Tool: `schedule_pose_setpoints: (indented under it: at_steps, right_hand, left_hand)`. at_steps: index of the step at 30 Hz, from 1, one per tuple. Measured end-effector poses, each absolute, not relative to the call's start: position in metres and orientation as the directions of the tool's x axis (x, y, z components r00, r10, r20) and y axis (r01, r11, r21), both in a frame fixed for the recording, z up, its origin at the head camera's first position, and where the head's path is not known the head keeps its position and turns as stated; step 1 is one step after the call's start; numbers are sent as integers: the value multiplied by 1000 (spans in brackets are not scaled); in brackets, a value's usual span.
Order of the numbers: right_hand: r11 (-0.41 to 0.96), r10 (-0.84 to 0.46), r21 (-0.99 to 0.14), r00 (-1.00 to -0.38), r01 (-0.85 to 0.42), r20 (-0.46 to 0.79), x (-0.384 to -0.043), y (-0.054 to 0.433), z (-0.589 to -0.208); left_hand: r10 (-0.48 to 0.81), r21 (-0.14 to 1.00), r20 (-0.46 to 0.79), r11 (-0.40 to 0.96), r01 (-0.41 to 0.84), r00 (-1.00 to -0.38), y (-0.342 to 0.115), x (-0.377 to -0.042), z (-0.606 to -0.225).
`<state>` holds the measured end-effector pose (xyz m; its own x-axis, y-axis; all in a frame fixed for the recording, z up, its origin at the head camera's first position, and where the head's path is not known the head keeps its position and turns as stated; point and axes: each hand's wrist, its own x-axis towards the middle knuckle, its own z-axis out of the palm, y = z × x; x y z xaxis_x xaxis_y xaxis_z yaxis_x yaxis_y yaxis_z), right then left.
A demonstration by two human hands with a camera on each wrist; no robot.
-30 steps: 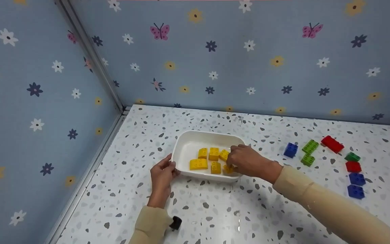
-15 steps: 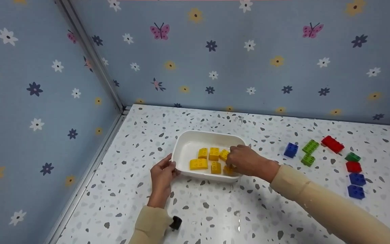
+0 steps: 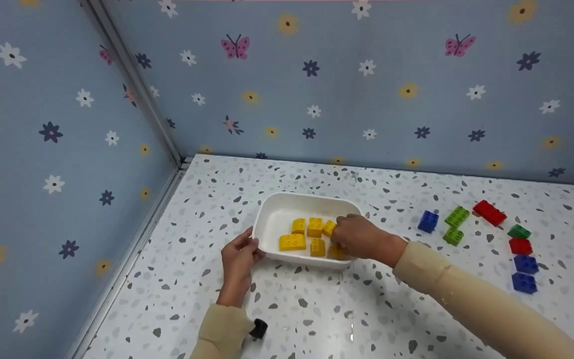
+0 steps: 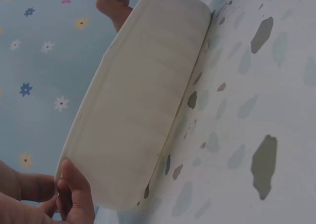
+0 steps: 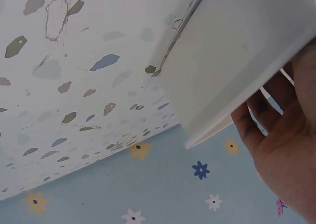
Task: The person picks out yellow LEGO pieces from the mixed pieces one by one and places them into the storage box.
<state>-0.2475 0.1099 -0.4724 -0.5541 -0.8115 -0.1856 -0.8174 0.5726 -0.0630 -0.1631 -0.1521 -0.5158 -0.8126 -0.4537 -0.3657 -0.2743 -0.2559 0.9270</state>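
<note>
A white plastic tub (image 3: pixel 273 219) stands on the speckled table with several yellow toy bricks (image 3: pixel 292 242) inside, set in two rough rows. My left hand (image 3: pixel 237 259) grips the tub's near left corner; in the left wrist view its thumb (image 4: pixel 74 177) lies against the outer wall. Over the tub's right side, my right hand (image 3: pixel 361 237) reaches in with bent fingers and holds a yellow toy brick (image 3: pixel 337 253) at the near right corner. The hand hides part of that brick and my fingertips. From the right wrist view, the fingers (image 5: pixel 247 125) pass behind the tub's rim.
Right of the tub lie loose bricks: a blue brick (image 3: pixel 428 221), green bricks (image 3: pixel 457 216), a red brick (image 3: pixel 489 213), and a column ending in blue bricks (image 3: pixel 524 282). Patterned wall panels (image 3: pixel 337 99) border the table at the back and left.
My right hand and forearm have shifted slightly left and lower into the tub. The yellow brick under that hand now lies flatter. My left hand and the tub stay put.
</note>
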Motion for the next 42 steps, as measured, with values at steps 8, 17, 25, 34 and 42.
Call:
schedule_pose_setpoints:
  at_steps: [8,17,25,34,42]
  right_hand:
    - [601,-785,-63,-573,-797,-234,-248,105,-472]
    - [618,-768,-77,-580,-782,-272,-250,103,-473]
    - [609,-774,-74,-570,-790,-277,-250,102,-472]
    - [631,-755,-75,-589,-772,-288,-248,103,-473]
    - [629,-768,-94,-599,-771,-224,-247,109,-469]
  left_hand:
    - [-453,923,-377,-252,-289,-808,-152,-163,-516]
    - [-445,924,-374,-251,-288,-814,-152,-164,-515]
    - [-438,933,-342,-268,-242,-832,-154,-162,-517]
    - [-437,929,-352,-274,-251,-827,-153,-161,-517]
    - [-437,926,-358,-280,-253,-825,-153,-162,-516]
